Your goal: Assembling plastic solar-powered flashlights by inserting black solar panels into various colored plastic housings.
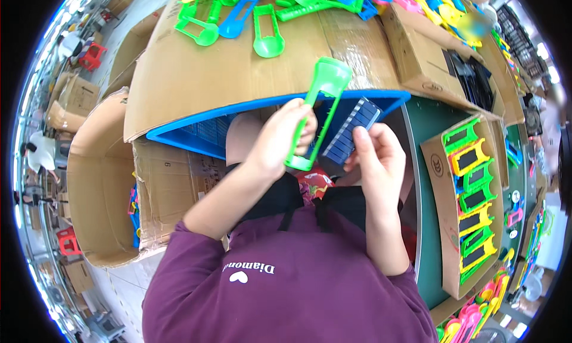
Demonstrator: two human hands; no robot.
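Note:
My left hand (286, 137) is closed round one long side of a green plastic frame (332, 78), an open rectangle with a rounded scoop-like end at the top. The frame is held tilted in front of me. To its right, my right hand (381, 155) pinches a dark blue panel with a silvery grid (353, 130) between thumb and fingers. The panel and the frame are close together but look apart. Behind both lies a blue plastic crate (196, 134), partly covered by a sheet of cardboard (238, 81).
More green frames (269, 33) and a blue one (239, 15) lie heaped on the cardboard. At right, a cardboard box (448, 224) holds a row of green and yellow frames with dark panels. Another box (426, 57) holds black pieces. An open carton (98, 182) stands at left.

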